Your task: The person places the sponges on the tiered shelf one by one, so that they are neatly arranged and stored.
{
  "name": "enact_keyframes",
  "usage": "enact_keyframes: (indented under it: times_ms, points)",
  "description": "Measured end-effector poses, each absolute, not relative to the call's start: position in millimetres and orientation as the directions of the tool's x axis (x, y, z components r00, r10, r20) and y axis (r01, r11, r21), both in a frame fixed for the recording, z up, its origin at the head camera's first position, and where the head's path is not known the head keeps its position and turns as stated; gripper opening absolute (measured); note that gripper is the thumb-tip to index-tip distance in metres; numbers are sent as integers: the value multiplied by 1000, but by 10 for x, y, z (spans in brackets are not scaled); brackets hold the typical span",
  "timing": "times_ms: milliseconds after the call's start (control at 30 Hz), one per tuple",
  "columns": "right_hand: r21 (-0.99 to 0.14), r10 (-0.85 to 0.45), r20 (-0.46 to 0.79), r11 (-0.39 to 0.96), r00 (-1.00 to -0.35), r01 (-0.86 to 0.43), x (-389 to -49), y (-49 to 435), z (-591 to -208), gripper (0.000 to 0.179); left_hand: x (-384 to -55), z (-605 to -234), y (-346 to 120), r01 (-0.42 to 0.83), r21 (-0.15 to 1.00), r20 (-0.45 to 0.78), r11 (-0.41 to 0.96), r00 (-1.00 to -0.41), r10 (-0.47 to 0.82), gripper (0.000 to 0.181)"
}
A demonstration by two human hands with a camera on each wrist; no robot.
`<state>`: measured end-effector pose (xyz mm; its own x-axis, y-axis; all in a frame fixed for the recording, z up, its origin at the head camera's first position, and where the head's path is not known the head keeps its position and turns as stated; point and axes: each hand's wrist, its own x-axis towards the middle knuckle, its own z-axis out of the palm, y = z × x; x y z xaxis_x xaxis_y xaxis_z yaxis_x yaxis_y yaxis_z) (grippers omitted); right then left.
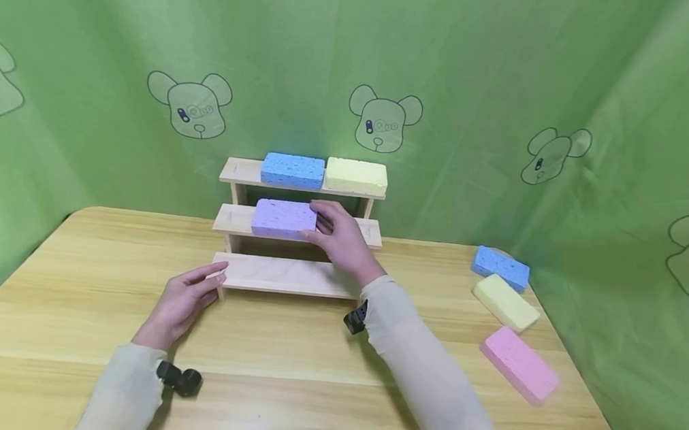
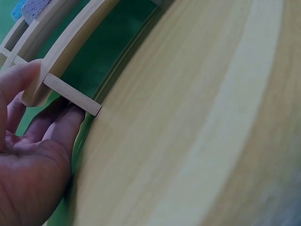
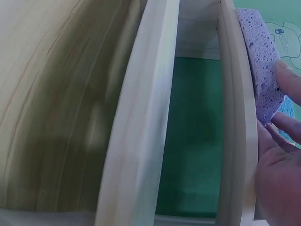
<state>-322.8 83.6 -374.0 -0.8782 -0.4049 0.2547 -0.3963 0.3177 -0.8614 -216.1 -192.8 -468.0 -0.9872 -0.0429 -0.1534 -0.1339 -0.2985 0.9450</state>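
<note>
"While the right hand pinched the right end of the purple sponge, what did the left hand do?"

"It held the left end of the lowest shelf, thumb on the upper side, fingers tucked below."

"So how did each grip stand?"

"Both were closed: one clamped on the purple sponge, the other on the wooden rack."

"And where was that sponge?"

"On the middle shelf, slightly left of its centre, with bare wood to its left."

"How many shelves did you count?"

"Three, rising from near to far."

"And sponges?"

"Six: two blue, two yellow, one purple, one pink. Three were on the rack. The far shelf carried two of them, a blue sponge and, just to its right, a yellow sponge."

"The other three?"

"They lay on the bench, well right of the rack. From far to near came the second blue sponge, the second yellow sponge and the pink sponge."

"What else was there?"

"Two pale sleeves, two black devices at the wrists, and a green curtain printed with five visible animal heads."
</note>
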Motion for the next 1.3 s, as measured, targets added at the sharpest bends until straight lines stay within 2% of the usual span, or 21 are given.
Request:
enact_keyframes:
  times_ms: [300,433,633,833,1033,1300]
  points:
    - [-764,-430,265,453,-863,-460,-3217,868,-3736,75,-2178,-4701,-1915,-135,942,-152,-306,-988,-34,46]
    - [-768,-422,278,442,-863,-464,-3194,938,-3745,77,-2179,-4706,-1915,-132,942,-150,-308,-988,-34,46]
    - [-830,-415,273,355,-868,-431,-3117,1083,-3741,76,-2155,-4694,-1928,-145,944,-162,-297,-986,-32,45]
    - [-772,-402,331,405,-854,-490,-3018,1238,-3690,72,-2147,-4675,-1936,-146,944,-164,-295,-986,-37,47]
    - [-799,-414,339,347,-844,-492,-2942,1386,-3672,67,-2158,-4677,-1931,-143,942,-160,-303,-987,-32,46]
    - [-799,-426,335,344,-840,-493,-2838,1567,-3645,64,-2166,-4671,-1933,-136,945,-155,-297,-987,-40,46]
